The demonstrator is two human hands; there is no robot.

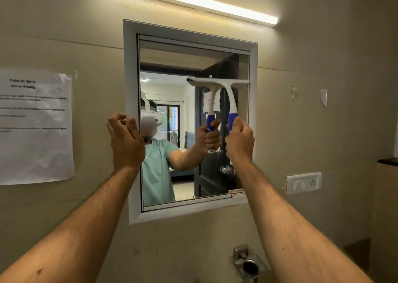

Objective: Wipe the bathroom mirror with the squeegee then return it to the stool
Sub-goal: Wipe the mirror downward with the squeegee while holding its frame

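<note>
A white squeegee [231,93] with a blue grip presses its blade flat against the right half of the mirror [183,119], about a third of the way down the glass. My right hand [239,139] is closed around its blue handle. My left hand [126,140] rests on the mirror's white frame [131,88] at the left side, fingers curled against it and holding nothing. Wet smears show on the glass below the right hand. The stool is out of view.
A printed paper sheet [35,127] is taped to the wall at left. A white switch and socket plate [303,182] sits right of the mirror. A metal holder [249,265] juts from the wall below. A tube light [189,1] glows above.
</note>
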